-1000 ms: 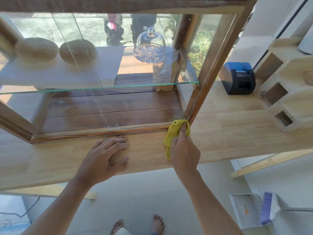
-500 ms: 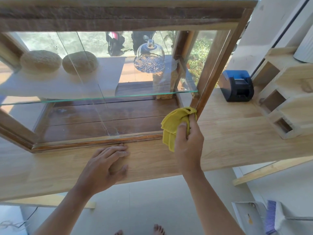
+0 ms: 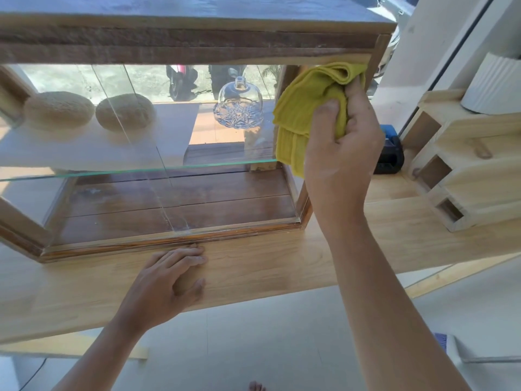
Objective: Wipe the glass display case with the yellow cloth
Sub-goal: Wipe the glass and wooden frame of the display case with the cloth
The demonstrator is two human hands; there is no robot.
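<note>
Right hand (image 3: 342, 145) risen to case (image 3: 197, 43) top corner clutching yellow cloth (image 3: 304, 108), left hand (image 3: 166, 286) flat, fingers together, on counter (image 3: 267, 266)

Display case (image 3: 169, 46) on surface (image 3: 253, 266), 11 o'clock. Cloth (image 3: 307, 108) in right hand (image 3: 344, 142) at case's 2 o'clock corner. Left hand (image 3: 166, 283) flat on surface, 6 o'clock of case. Glass dome (image 3: 239, 105) on shelf (image 3: 112, 167) inside.

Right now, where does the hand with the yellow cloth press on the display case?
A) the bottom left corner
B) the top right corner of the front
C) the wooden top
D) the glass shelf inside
B: the right hand holds the yellow cloth just under the display case's top frame, beside the right post.
</note>
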